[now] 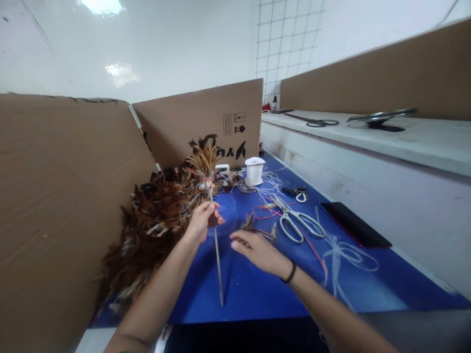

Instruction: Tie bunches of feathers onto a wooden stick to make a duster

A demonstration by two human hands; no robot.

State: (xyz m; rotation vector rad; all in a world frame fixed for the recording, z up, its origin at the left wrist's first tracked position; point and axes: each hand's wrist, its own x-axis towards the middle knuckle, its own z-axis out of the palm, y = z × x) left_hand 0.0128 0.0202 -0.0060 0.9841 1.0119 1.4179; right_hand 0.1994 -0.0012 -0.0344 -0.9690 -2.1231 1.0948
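Note:
A thin stick (218,264) stands near upright over the blue table, with a tuft of brown feathers (204,161) fastened at its top end. My left hand (204,219) is closed round the stick just below the tuft. To the right of the stick, my right hand (257,249) hovers over the table with curled fingers; what they hold, if anything, I cannot make out. A few loose feathers (250,224) show just beyond its fingers. Strands of clear tape or ribbon (335,260) and a pink string (312,247) lie further right.
Brown feathers (147,235) are heaped along the left cardboard wall (62,196). On the blue table (265,299) are a white spool (254,172), scissors (294,220), a small black tool (292,191) and a phone (355,224). Black scissors (320,122) lie on the right ledge (437,142).

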